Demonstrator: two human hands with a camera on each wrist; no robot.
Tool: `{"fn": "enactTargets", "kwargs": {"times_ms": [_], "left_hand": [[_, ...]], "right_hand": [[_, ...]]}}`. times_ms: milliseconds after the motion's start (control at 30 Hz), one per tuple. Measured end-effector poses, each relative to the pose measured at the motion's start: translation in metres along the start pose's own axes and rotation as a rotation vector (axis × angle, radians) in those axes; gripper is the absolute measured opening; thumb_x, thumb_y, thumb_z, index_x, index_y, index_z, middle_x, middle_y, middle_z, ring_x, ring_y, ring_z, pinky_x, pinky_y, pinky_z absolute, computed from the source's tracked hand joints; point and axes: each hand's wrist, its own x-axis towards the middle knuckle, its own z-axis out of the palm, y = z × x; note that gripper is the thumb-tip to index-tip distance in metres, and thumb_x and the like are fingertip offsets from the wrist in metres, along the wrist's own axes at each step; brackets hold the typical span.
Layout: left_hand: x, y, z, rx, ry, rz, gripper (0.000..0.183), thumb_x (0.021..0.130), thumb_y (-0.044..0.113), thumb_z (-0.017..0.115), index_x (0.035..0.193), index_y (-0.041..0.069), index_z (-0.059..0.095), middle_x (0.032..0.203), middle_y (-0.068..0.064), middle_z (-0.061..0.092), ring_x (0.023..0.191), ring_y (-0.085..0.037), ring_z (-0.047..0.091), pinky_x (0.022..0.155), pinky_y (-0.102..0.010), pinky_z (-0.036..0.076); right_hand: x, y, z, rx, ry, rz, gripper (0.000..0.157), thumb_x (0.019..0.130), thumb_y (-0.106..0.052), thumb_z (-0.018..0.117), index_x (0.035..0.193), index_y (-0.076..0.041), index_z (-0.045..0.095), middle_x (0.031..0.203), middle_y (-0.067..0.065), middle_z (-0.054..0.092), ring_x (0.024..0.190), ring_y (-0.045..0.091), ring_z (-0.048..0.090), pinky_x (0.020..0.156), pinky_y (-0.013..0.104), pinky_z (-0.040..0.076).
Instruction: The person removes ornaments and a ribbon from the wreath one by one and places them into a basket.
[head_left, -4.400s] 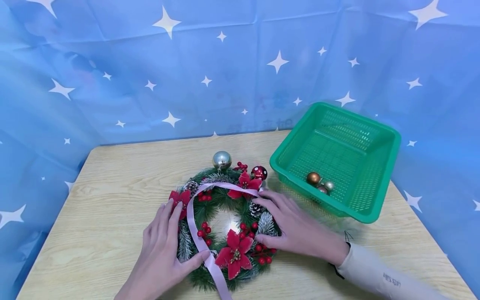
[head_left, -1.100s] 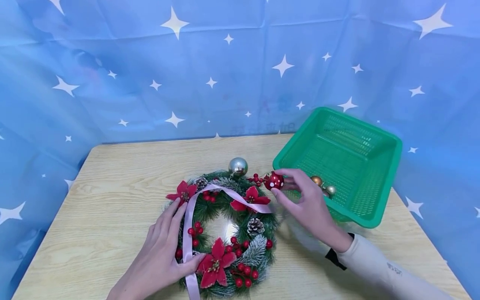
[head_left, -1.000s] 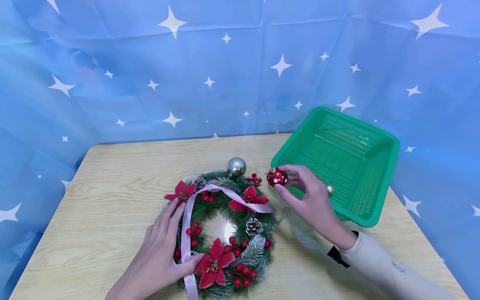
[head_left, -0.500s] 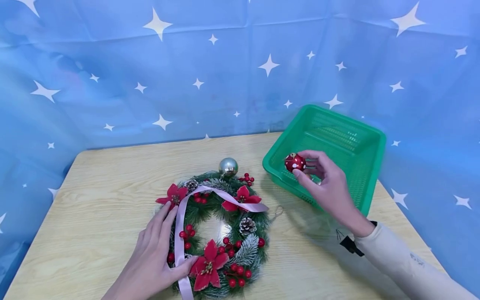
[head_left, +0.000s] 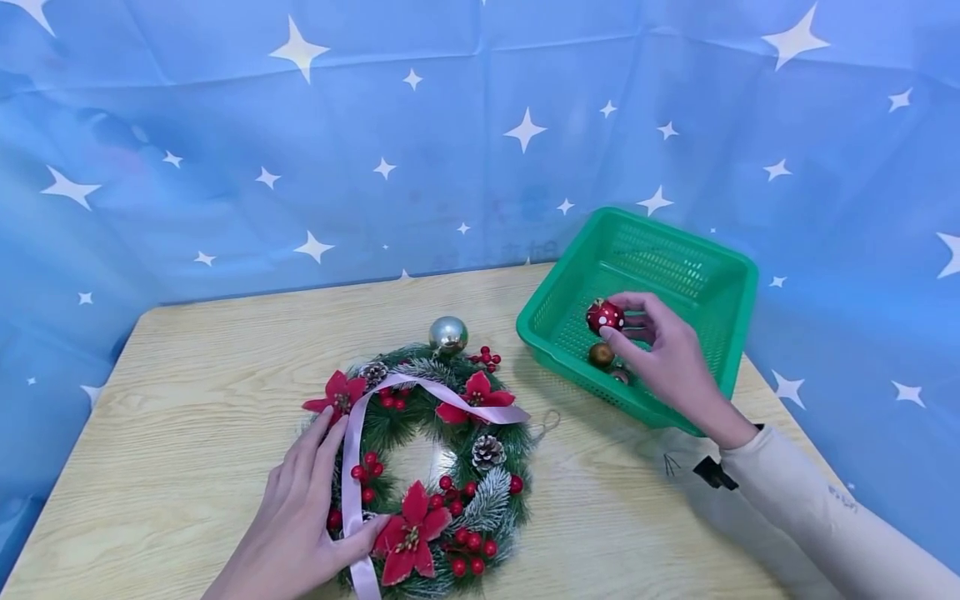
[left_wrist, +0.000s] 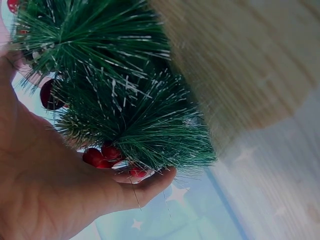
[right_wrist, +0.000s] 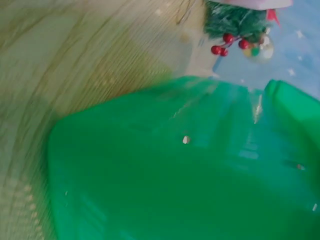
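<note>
Red bauble (head_left: 604, 317) shifted, unseen from right wrist

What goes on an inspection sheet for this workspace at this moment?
Surface: wooden table, pale grain.
Job's things: wreath with a pale ribbon across it; silver ball at its far edge; red dotted ball; green basket with a brown ball inside.
Clutter: thin loop at the wreath's right edge.
Hands: left hand rests on the wreath; right hand pinches the red dotted ball.
Cables: nothing seen.
Surroundings: blue curtain with white stars.
</note>
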Motion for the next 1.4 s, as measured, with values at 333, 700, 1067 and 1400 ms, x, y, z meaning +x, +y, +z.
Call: {"fn": "enactTargets", "kwargs": {"times_ms": [333, 700, 1067, 1400], "left_hand": [[0.000, 0.001, -0.001, 0.010, -0.004, -0.003, 0.127, 0.084, 0.069, 0.083, 0.175, 0.011, 0.017, 0.174, -0.019, 0.022, 0.152, -0.046, 0.030, 0.103, -0.081, 0.036], [-0.001, 0.001, -0.003, 0.038, -0.031, -0.025, 0.127, 0.084, 0.073, 0.081, 0.174, 0.009, 0.018, 0.175, -0.019, 0.019, 0.149, -0.048, 0.031, 0.102, -0.081, 0.037], [-0.001, 0.002, -0.002, 0.042, -0.016, -0.016, 0.127, 0.084, 0.072, 0.082, 0.174, 0.008, 0.019, 0.174, -0.019, 0.020, 0.149, -0.048, 0.032, 0.102, -0.080, 0.038], [-0.001, 0.002, -0.002, 0.059, -0.015, -0.014, 0.128, 0.083, 0.072, 0.082, 0.174, 0.009, 0.018, 0.173, -0.020, 0.022, 0.148, -0.048, 0.033, 0.101, -0.080, 0.039]], "right_hand": [[0.005, 0.015, -0.018, -0.126, -0.149, 0.132, 0.043, 0.109, -0.027, 0.072, 0.146, -0.010, 0.059, 0.139, 0.017, 0.065, 0.116, 0.041, 0.073, 0.088, 0.048, 0.062], [0.019, 0.032, -0.030, -0.151, -0.310, 0.216, 0.039, 0.110, -0.025, 0.069, 0.142, -0.006, 0.059, 0.136, 0.021, 0.065, 0.118, 0.043, 0.069, 0.092, 0.059, 0.057], [0.026, 0.043, -0.034, -0.268, -0.482, 0.247, 0.045, 0.112, -0.022, 0.066, 0.146, 0.004, 0.054, 0.143, 0.030, 0.059, 0.129, 0.050, 0.059, 0.096, 0.065, 0.052], [0.027, 0.047, -0.029, -0.307, -0.538, 0.259, 0.042, 0.111, -0.019, 0.066, 0.143, 0.005, 0.055, 0.142, 0.031, 0.061, 0.130, 0.052, 0.057, 0.097, 0.066, 0.051]]}}
